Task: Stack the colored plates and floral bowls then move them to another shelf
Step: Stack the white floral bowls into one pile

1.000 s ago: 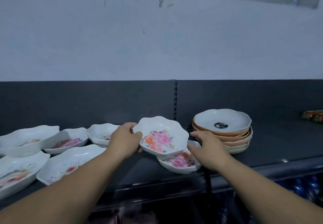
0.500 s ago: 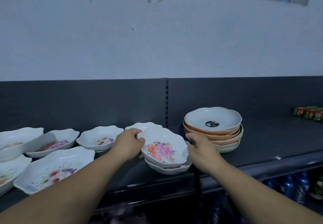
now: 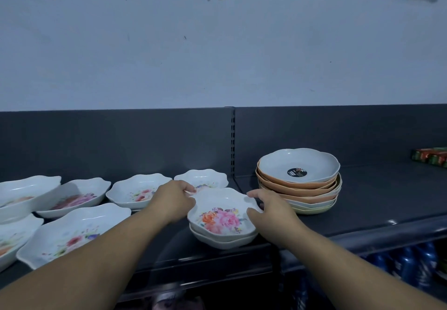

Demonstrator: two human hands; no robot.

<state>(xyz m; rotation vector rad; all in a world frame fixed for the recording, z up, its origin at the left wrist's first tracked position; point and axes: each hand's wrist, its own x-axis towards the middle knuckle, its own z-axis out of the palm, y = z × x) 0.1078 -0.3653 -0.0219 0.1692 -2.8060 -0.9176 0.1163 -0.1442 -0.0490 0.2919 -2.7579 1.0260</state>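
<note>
The left hand (image 3: 174,201) and the right hand (image 3: 273,210) each grip the rim of the white scalloped bowl with pink flowers (image 3: 223,215). It sits nested in a second white bowl (image 3: 225,242) near the front edge of the dark shelf (image 3: 362,201). It seems best to align the scallops before letting go.

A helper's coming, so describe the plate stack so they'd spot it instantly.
On the dark shelf, look right of the slotted post. The plate stack stands there. Unlike the floral bowls, it shows orange and green sides and a black sticker.
</note>
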